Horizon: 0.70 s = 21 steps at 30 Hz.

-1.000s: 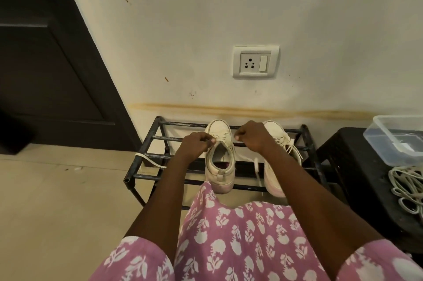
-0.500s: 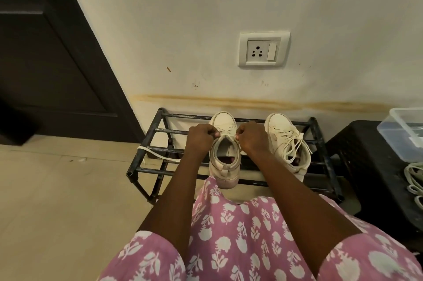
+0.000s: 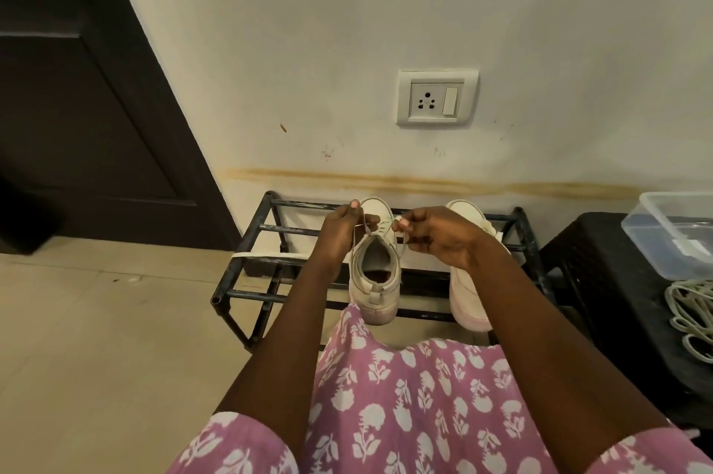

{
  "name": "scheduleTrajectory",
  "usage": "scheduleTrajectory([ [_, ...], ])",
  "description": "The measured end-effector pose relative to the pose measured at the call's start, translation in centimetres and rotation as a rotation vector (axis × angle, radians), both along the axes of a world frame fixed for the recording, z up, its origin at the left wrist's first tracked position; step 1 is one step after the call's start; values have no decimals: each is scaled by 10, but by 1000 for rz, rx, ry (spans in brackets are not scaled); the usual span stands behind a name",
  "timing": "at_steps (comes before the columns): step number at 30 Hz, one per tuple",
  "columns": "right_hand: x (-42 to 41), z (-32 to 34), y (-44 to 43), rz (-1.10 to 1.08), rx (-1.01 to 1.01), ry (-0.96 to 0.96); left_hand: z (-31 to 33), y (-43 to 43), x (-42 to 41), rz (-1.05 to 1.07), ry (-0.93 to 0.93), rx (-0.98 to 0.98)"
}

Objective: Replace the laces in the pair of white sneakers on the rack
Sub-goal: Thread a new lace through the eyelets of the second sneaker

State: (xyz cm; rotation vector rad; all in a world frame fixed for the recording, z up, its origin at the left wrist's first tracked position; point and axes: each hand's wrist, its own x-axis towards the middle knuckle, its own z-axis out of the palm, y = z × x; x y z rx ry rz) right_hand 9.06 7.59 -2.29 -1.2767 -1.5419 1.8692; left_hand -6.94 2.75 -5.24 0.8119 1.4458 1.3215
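**Lace ends pinched over left sneaker**

Both hands are over the left sneaker (image 3: 373, 274), which sits on the black rack (image 3: 270, 228) against the wall. The left hand (image 3: 339, 232) pinches one end of the lace (image 3: 402, 250) and the right hand (image 3: 438, 240) pinches the other. The strands run down toward the eyelets. The right sneaker (image 3: 465, 292) is just to the right, half hidden by the forearm. A loose lace (image 3: 262, 254) drapes over the rack's left side. Bundled laces (image 3: 692, 309) lie on the stool (image 3: 602, 280) at right, near a tub (image 3: 671, 242).

Likely step: working the lace on the left sneaker, though threading or pulling out cannot be told. The next move needs even tension on both ends. Nothing pins the shoe, so it could slide on the bars.
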Motion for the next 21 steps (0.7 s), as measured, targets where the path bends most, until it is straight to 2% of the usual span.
scheduleTrajectory([
  [7, -15, 8, 5, -88, 210, 86, 8, 12, 11, 26, 76, 107],
  [11, -24, 6, 9, -121, 324, 81, 5, 16, 11, -12, 273, 97],
  [16, -30, 2, 12, -148, 279, 143, 8, 17, 6, -89, 233, 100],
  [19, -30, 0, 14, -171, 259, 152, 10, 17, 6, -163, 284, 114],
  [21, -30, -3, 16, -172, 245, 150, 7, 21, 7, -131, 323, 125],
])
